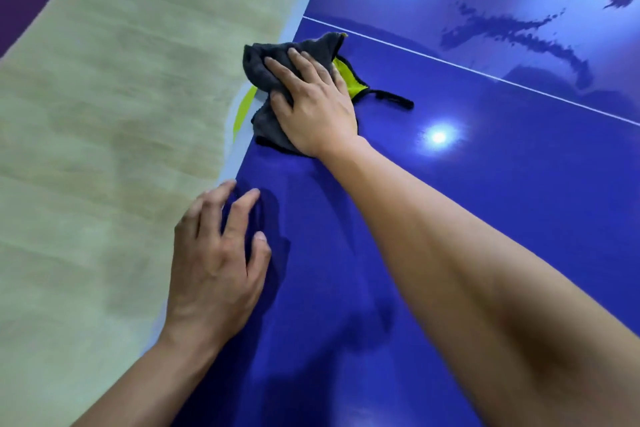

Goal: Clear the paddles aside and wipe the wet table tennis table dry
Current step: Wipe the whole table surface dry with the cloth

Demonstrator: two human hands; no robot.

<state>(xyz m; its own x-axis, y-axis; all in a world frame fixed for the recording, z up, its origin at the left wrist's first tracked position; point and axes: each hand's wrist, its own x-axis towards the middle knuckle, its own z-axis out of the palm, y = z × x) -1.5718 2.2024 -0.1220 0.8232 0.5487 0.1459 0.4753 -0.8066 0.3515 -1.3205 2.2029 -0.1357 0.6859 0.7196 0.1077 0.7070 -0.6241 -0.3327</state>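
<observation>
cloth [263, 59]: grey w/ yellow side, bunched at left edge of surface [485, 201], near white line [450, 62]
r hand [311, 107]: my fingers spread, pressing flat on cloth
l hand [214, 274]: fingers spread, tips prob. touching surface by edge
wet streaks [512, 31]: far side, past white line

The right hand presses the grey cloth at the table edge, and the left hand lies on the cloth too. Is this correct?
Not quite. In the head view the right hand presses the grey cloth at the table edge, but the left hand is apart from the cloth, over bare table.
</observation>
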